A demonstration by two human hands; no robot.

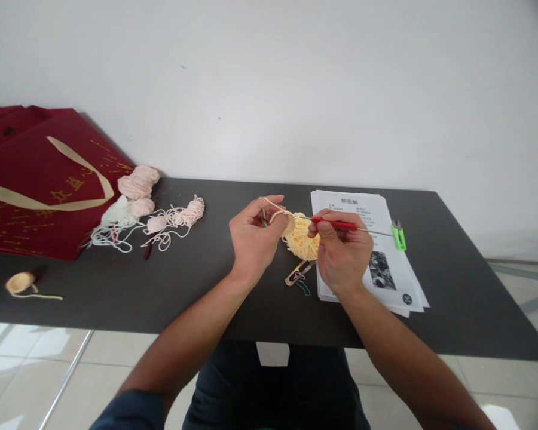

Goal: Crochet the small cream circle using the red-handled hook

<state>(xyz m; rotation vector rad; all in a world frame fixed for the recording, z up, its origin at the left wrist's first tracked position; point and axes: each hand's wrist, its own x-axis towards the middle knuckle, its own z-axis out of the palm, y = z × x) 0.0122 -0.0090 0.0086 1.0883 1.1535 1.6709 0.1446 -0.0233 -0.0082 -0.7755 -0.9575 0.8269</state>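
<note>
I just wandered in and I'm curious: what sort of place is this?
Probably a craft workspace: yellow yarn, a red hook in the right hand, and printed sheets on the table.

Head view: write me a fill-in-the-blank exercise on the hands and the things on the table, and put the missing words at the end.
1. The right hand holds a hook whose handle is ____.
2. The yarn ball between the left hand and the right hand is ____.
3. The bag is at the person's ____ on the table.
4. The snips lie at the ____ edge of the papers.

Missing words: red; yellow; left; right.
</note>
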